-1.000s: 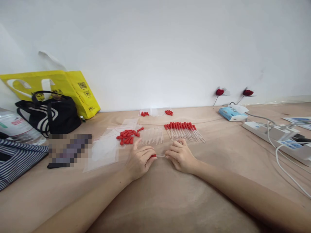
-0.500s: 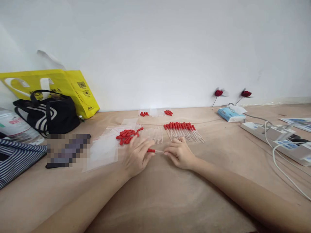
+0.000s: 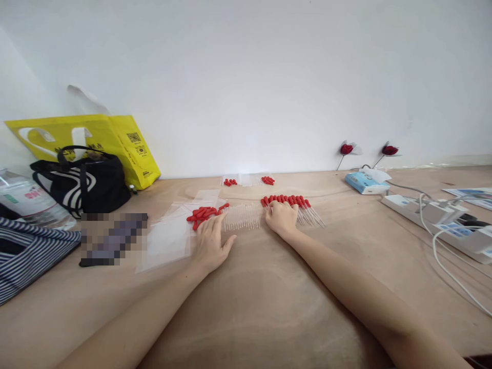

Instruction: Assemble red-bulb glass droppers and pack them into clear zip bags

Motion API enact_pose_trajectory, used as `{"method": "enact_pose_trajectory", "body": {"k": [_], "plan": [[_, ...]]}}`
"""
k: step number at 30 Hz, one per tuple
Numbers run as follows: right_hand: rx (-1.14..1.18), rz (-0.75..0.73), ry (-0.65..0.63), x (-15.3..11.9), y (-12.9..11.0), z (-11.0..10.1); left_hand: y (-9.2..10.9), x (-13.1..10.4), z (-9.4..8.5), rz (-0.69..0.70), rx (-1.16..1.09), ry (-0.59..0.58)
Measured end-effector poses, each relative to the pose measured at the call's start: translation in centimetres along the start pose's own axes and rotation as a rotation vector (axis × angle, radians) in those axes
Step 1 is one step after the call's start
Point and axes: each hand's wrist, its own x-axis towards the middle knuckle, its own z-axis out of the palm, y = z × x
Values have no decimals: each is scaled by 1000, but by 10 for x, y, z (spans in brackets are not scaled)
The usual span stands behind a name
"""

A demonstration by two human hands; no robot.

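My left hand (image 3: 212,244), its fingers apart and holding nothing, rests beside a heap of red bulbs (image 3: 203,212). My right hand (image 3: 282,217) is closed at the left end of a row of red-capped droppers (image 3: 291,200); its fingertips are hidden, and what they hold cannot be made out. Between the hands lies a row of clear thin tubes (image 3: 243,216). Clear plastic bags (image 3: 169,241) lie flat left of my left hand. Farther back, near the wall, are two small groups of red pieces (image 3: 230,182) with clear tubes between them.
A yellow bag (image 3: 132,154), a black bag (image 3: 103,182), a bottle (image 3: 26,197) and striped cloth (image 3: 34,251) stand at the left. At the right are a blue tissue pack (image 3: 365,182), power strips (image 3: 434,220) with white cables, and two dark red flowers (image 3: 346,149).
The red-ended dropper is no longer between my hands. My right hand has moved up to the dropper row. My left hand has let go and moved slightly left, its fingers now spread.
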Motion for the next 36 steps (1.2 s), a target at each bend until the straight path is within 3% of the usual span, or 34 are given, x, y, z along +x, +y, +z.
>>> {"method": "enact_pose_trajectory", "body": {"k": [6,11,14,20,26,31,36], "plan": [[7,8,-37,-2,2,3,-4,1,3,-128,92,91],[8,-61,-12,-3,-1,-1,-13,14,0,-140,178,102],[3,-104,-39,-3,-7,-4,-28,38,0,-172,266,19],[-36,-70,-148,5,-23,-3,-55,94,17,-180,279,-337],[-52,-33,-206,14,-27,-2,-62,109,33,-120,232,-458],[-61,-43,-235,18,-30,2,-57,112,28,-137,196,-411],[-66,-54,-235,17,-32,-4,-38,107,13,-149,120,-239]]}}
